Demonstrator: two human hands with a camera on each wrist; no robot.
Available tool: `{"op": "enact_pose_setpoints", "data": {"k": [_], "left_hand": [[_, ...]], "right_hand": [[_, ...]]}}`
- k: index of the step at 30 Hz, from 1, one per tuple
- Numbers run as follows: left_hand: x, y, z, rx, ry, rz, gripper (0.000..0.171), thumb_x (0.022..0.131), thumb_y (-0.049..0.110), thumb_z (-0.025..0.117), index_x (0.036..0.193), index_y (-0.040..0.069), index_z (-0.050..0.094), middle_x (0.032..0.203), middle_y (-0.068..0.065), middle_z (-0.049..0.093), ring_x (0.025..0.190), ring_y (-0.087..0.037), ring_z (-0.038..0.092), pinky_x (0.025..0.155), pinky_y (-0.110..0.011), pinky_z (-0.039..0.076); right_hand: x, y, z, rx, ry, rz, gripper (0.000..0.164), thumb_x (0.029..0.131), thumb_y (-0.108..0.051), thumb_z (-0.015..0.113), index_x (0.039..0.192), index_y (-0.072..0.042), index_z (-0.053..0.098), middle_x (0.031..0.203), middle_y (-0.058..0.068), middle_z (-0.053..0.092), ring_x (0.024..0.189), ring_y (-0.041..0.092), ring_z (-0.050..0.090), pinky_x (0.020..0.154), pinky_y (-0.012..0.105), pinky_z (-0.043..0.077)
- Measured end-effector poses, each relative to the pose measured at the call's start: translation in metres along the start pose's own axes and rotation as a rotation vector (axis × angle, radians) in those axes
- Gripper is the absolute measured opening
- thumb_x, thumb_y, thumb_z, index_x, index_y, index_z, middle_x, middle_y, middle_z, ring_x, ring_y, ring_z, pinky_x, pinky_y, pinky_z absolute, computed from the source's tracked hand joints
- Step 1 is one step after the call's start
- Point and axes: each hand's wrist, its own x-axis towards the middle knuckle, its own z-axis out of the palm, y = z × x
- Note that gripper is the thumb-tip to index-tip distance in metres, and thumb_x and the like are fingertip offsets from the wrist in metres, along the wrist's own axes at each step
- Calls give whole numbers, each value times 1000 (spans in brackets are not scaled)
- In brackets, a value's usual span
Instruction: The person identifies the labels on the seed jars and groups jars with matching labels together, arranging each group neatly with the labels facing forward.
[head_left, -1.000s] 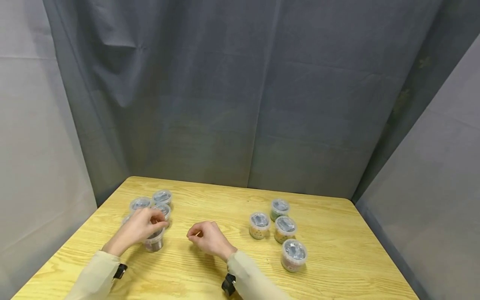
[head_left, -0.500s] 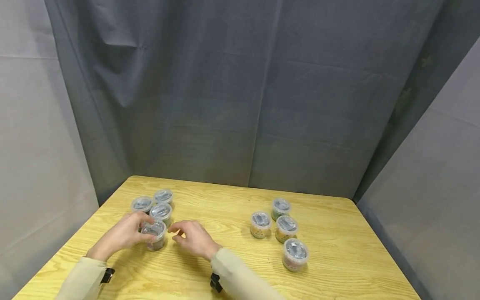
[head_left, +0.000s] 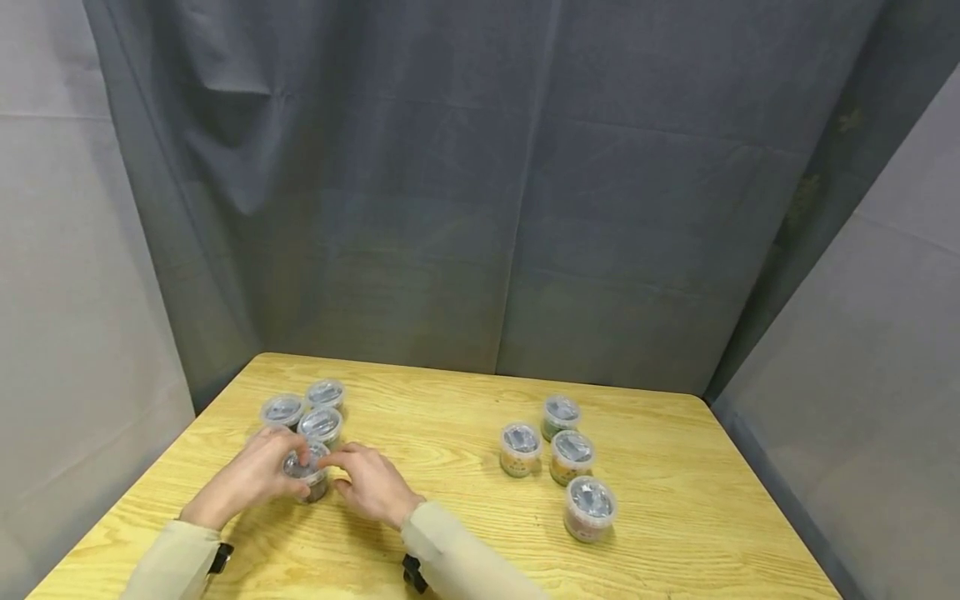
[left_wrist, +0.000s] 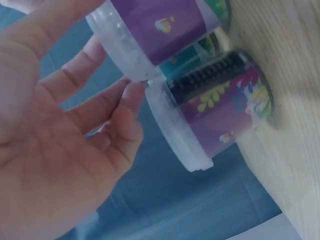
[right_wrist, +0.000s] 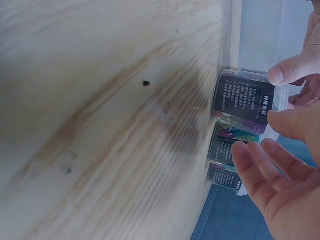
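At the left of the table stands a lidded plastic tub (head_left: pixel 317 487) with a clear lid. My left hand (head_left: pixel 251 475) holds it from the left, thumb on the near side and fingers over the lid. From the right, my right hand (head_left: pixel 373 485) pinches at the rim, index finger on the lid's edge. In the right wrist view the tub (right_wrist: pixel 245 97) shows a dark printed label, with both thumbs at its lid. The left wrist view shows its purple label (left_wrist: pixel 160 22); another labelled tub (left_wrist: pixel 215 107) stands beside it.
Behind the held tub stand more lidded tubs (head_left: pixel 320 423), close together. Several similar tubs (head_left: pixel 572 454) form a loose group on the right of the wooden table (head_left: pixel 450 533). A dark curtain (head_left: pixel 390 208) hangs behind the table.
My right hand has moved left to the tub and now touches its rim. My left hand has come down from above the tub to hold it around the lid.
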Motion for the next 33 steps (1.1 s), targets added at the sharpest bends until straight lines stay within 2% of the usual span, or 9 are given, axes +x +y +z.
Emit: {"op": "enact_pose_setpoints", "data": {"k": [6, 15, 22, 28, 33], "left_hand": [[1, 3, 4, 23, 44, 8, 37, 56, 25, 91, 66, 23, 56, 70, 13, 56, 80, -16, 48, 70, -32, 39], [2, 12, 8, 4, 120, 27, 42, 60, 29, 91, 62, 26, 49, 65, 16, 49, 69, -9, 44, 63, -25, 35], [7, 28, 8, -153, 100, -20, 39, 68, 30, 89, 69, 22, 51, 64, 10, 45, 51, -2, 35, 48, -20, 31], [18, 47, 15, -244, 118, -34, 39, 69, 32, 89, 72, 19, 52, 66, 5, 48, 51, -3, 38, 46, -20, 33], [28, 61, 26, -318, 119, -73, 39, 69, 32, 89, 73, 20, 53, 72, 1, 53, 50, -2, 40, 44, -19, 33]], "right_hand": [[-2, 3, -1, 46, 21, -11, 33, 91, -11, 70, 121, -24, 69, 116, -6, 68, 104, 6, 63, 84, 13, 51], [-6, 12, -5, 233, 91, 54, 18, 93, -13, 67, 109, -20, 74, 111, -6, 70, 98, 8, 65, 78, 10, 49], [-17, 23, -18, 418, 125, 96, 16, 95, -21, 66, 109, -17, 72, 117, 0, 65, 107, 16, 64, 75, 10, 52], [-33, 39, -30, 476, 159, 65, 19, 93, -23, 68, 111, -15, 69, 121, 1, 64, 112, 15, 62, 82, 16, 55], [-46, 52, -40, 505, 165, 84, 22, 92, -25, 69, 112, -15, 67, 124, 1, 63, 115, 14, 60, 85, 20, 56]]}}
